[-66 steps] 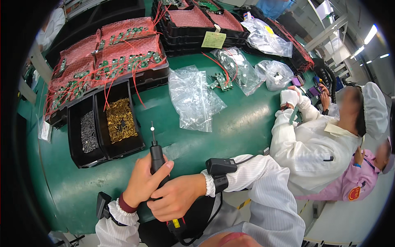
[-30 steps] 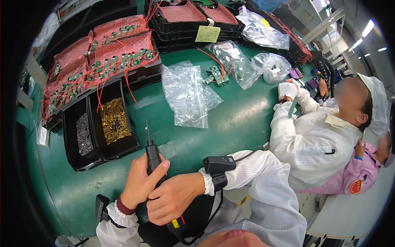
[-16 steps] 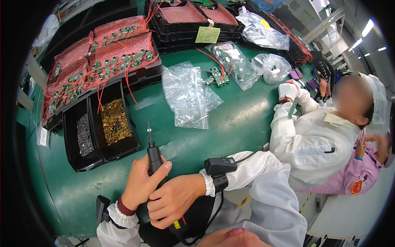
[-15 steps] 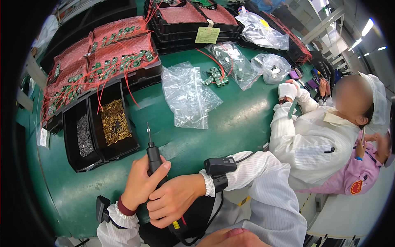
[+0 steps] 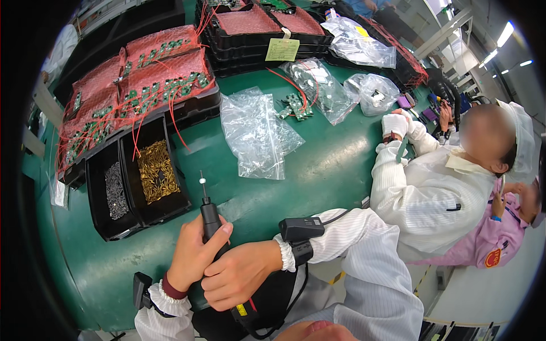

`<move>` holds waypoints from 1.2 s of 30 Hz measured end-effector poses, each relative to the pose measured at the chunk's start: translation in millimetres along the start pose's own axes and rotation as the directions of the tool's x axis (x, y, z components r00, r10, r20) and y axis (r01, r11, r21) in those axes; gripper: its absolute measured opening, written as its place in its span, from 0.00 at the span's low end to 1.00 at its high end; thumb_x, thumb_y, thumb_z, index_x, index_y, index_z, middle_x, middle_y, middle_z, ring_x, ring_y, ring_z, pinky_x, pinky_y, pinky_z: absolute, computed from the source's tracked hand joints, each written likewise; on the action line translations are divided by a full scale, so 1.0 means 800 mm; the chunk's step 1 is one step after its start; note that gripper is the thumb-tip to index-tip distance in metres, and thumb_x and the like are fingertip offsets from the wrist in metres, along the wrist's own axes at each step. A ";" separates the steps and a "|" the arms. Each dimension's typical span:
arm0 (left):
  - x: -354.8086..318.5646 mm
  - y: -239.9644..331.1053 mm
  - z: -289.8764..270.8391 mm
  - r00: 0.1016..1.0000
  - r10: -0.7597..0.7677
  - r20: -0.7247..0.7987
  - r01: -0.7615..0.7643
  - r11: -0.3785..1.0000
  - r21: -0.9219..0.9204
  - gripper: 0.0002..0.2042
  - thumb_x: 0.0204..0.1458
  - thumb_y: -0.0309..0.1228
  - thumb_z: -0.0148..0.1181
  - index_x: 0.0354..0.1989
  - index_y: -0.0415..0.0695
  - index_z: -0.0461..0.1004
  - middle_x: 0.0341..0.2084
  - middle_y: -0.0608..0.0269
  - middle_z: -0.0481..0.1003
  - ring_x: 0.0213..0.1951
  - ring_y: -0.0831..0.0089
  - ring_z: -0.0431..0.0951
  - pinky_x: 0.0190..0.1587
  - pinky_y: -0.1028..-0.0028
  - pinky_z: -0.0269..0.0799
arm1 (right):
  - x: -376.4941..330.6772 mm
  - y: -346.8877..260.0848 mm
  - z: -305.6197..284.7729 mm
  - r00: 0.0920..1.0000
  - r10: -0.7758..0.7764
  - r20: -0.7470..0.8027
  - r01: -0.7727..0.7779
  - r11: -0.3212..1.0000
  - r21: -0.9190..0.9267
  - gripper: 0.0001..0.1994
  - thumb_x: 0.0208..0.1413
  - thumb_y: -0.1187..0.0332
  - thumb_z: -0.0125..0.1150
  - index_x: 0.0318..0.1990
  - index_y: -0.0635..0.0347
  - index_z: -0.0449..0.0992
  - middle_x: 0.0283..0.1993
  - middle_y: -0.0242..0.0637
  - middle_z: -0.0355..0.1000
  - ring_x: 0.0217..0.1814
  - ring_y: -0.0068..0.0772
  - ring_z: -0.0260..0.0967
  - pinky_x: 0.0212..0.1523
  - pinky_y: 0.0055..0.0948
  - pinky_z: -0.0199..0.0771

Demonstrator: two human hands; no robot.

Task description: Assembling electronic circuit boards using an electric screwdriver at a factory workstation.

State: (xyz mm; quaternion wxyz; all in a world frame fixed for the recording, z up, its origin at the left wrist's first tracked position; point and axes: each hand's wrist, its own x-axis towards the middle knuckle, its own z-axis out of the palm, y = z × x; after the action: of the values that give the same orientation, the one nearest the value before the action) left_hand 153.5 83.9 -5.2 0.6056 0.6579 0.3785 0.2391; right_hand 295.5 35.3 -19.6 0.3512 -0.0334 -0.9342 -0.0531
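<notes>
My left hand (image 5: 193,256) is wrapped around the body of a black electric screwdriver (image 5: 208,213), whose thin bit points up and away over the green table (image 5: 330,170). Lower on the same tool, near its cord end, my right hand (image 5: 239,274) grips it too. Both wrists carry black strapped devices, and my sleeves are white. Just beyond the bit stands a black bin of brass screws (image 5: 156,170) beside a black bin of dark screws (image 5: 115,190).
Black trays with pink wrap hold small green circuit boards with red wires (image 5: 136,96). Clear plastic bags (image 5: 256,133) lie mid-table, with stacked black trays (image 5: 267,34) behind. A co-worker in white (image 5: 432,182) leans on the table at right.
The view has shifted slightly; the screwdriver and both hands have stayed in nearly the same pose. The co-worker at right has moved a little.
</notes>
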 end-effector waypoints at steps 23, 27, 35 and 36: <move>0.000 0.001 0.000 1.000 0.003 0.014 -0.003 1.000 0.014 0.14 0.61 0.39 0.62 0.36 0.39 0.74 0.18 0.62 0.74 0.21 0.77 0.71 0.27 0.71 0.65 | -0.003 0.000 0.002 1.000 -0.026 0.012 0.026 0.999 -0.018 0.07 0.53 0.62 0.59 0.29 0.52 0.71 0.32 0.25 0.65 0.37 0.28 0.67 0.40 0.28 0.67; 0.002 0.005 -0.001 0.999 0.031 0.026 -0.032 0.999 0.041 0.15 0.61 0.41 0.63 0.37 0.39 0.74 0.18 0.62 0.73 0.21 0.76 0.70 0.26 0.70 0.64 | -0.003 0.004 -0.011 0.991 -0.052 0.125 0.050 0.999 0.018 0.07 0.55 0.63 0.57 0.30 0.53 0.70 0.32 0.27 0.65 0.37 0.28 0.67 0.41 0.27 0.68; -0.005 0.000 -0.014 0.998 -0.031 0.062 0.030 0.999 0.027 0.13 0.63 0.39 0.62 0.39 0.40 0.74 0.22 0.66 0.73 0.25 0.80 0.71 0.29 0.73 0.67 | 0.009 0.013 -0.004 0.996 -0.035 0.079 0.033 0.999 0.027 0.07 0.57 0.64 0.58 0.29 0.53 0.70 0.31 0.27 0.66 0.35 0.24 0.67 0.39 0.21 0.68; -0.002 -0.002 -0.011 0.999 -0.031 0.039 0.030 0.999 0.034 0.13 0.63 0.39 0.62 0.39 0.40 0.74 0.22 0.66 0.73 0.25 0.80 0.71 0.29 0.73 0.67 | 0.006 0.012 -0.010 0.990 -0.026 0.140 0.023 0.999 0.025 0.07 0.56 0.64 0.59 0.29 0.53 0.70 0.32 0.26 0.67 0.35 0.24 0.68 0.40 0.20 0.68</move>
State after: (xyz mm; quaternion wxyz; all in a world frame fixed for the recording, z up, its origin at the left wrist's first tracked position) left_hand 145.8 88.1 -5.6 0.6054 0.6668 0.3803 0.2103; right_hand 297.9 44.0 -10.1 0.2842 -0.0213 -0.9575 -0.0441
